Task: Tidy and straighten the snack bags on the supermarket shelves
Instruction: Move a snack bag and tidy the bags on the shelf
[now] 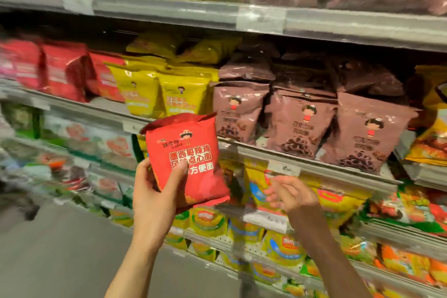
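I have the red bag (187,161) in my left hand (154,191), thumb pressed across its printed front, fingers curled behind its left edge; the bag is upright, off any shelf, held in front of the shelf edge (314,164). My right hand (294,192) is just right of the bag, apart from it, fingers loosely bent and holding nothing.

Risks noted. The grip sits low on one side of a puffy, slick packet, so it could twist or slip out as I lift it. The matching red bags (65,68) stand up and to the left of my left hand, with a gap beside the yellow bags (169,94) directly above it; pushing the packet in there carelessly could topple the yellow row or crush its neighbours. The brown bags (302,123), above my right hand, lean out over the shelf lip, and a stray knock from that hand could tip one off.
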The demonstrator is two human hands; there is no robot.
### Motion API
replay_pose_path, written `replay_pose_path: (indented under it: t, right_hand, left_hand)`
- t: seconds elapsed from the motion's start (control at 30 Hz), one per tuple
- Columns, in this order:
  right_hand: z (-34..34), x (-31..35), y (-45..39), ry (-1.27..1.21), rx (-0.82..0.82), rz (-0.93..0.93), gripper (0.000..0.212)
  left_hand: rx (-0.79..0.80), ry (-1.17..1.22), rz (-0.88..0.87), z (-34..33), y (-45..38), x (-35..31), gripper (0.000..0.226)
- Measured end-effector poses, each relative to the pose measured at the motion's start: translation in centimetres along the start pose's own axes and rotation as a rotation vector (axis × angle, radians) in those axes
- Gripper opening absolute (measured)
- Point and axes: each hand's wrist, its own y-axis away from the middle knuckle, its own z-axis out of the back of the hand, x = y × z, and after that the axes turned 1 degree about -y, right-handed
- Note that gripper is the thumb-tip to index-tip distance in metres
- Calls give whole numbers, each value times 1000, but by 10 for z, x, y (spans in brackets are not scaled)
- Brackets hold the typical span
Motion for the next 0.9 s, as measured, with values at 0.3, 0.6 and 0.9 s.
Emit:
replay_pose_path:
  t: [0.3, 0.6, 0.9]
  right_hand:
    - [-184, -7, -1, -37, 160, 29, 7]
    - [-301, -12, -31, -52, 264, 11, 6]
    - [-386, -1, -116, -73, 253, 46, 10]
  left_hand:
    - [-112, 29, -39, 151, -80, -2, 45]
    - [-220, 12, -6, 232, -159, 10, 26]
    - [-148, -63, -25, 232, -264, 15, 50]
